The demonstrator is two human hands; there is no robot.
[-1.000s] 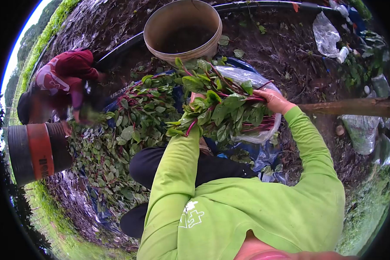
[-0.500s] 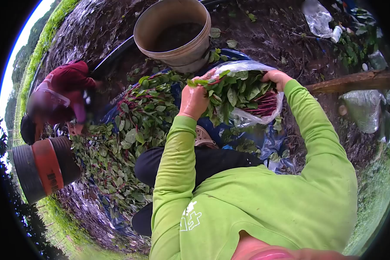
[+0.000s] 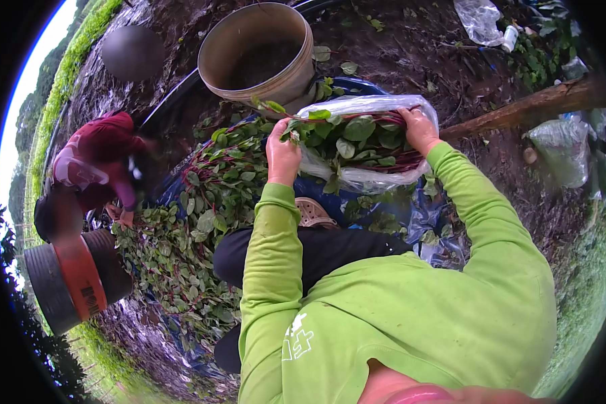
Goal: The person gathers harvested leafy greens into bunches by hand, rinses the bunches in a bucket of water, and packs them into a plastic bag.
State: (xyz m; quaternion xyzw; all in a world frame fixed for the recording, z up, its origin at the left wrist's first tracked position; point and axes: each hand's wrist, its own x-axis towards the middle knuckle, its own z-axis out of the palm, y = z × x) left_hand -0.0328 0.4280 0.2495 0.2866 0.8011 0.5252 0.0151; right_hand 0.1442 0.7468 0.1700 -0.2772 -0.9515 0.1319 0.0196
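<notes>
A clear plastic bag (image 3: 377, 180) lies open in front of me, holding leafy greens with red stems (image 3: 360, 129). My left hand (image 3: 284, 153) is at the bag's left end, its fingers closed around a few leafy red stems that stick out past the mouth. At the opposite end, my right hand (image 3: 421, 130) has its fingers curled over the red stems by the bag's edge. Whether it also pinches the plastic is hidden. Just left of my left hand spreads a big heap of the same greens (image 3: 202, 222) on a blue sheet.
A large brown tub (image 3: 296, 77) stands beyond the bag. On the left, a person in a maroon top (image 3: 94, 151) bends over the heap beside a black bucket with a red band (image 3: 81, 279). A wooden pole (image 3: 518, 111) and loose plastic bags (image 3: 562, 151) lie to the right.
My left hand has shifted left, and the greens now stretch lengthwise across the bag. My right hand has moved slightly left onto the red stems. The whole view has shifted a little.
</notes>
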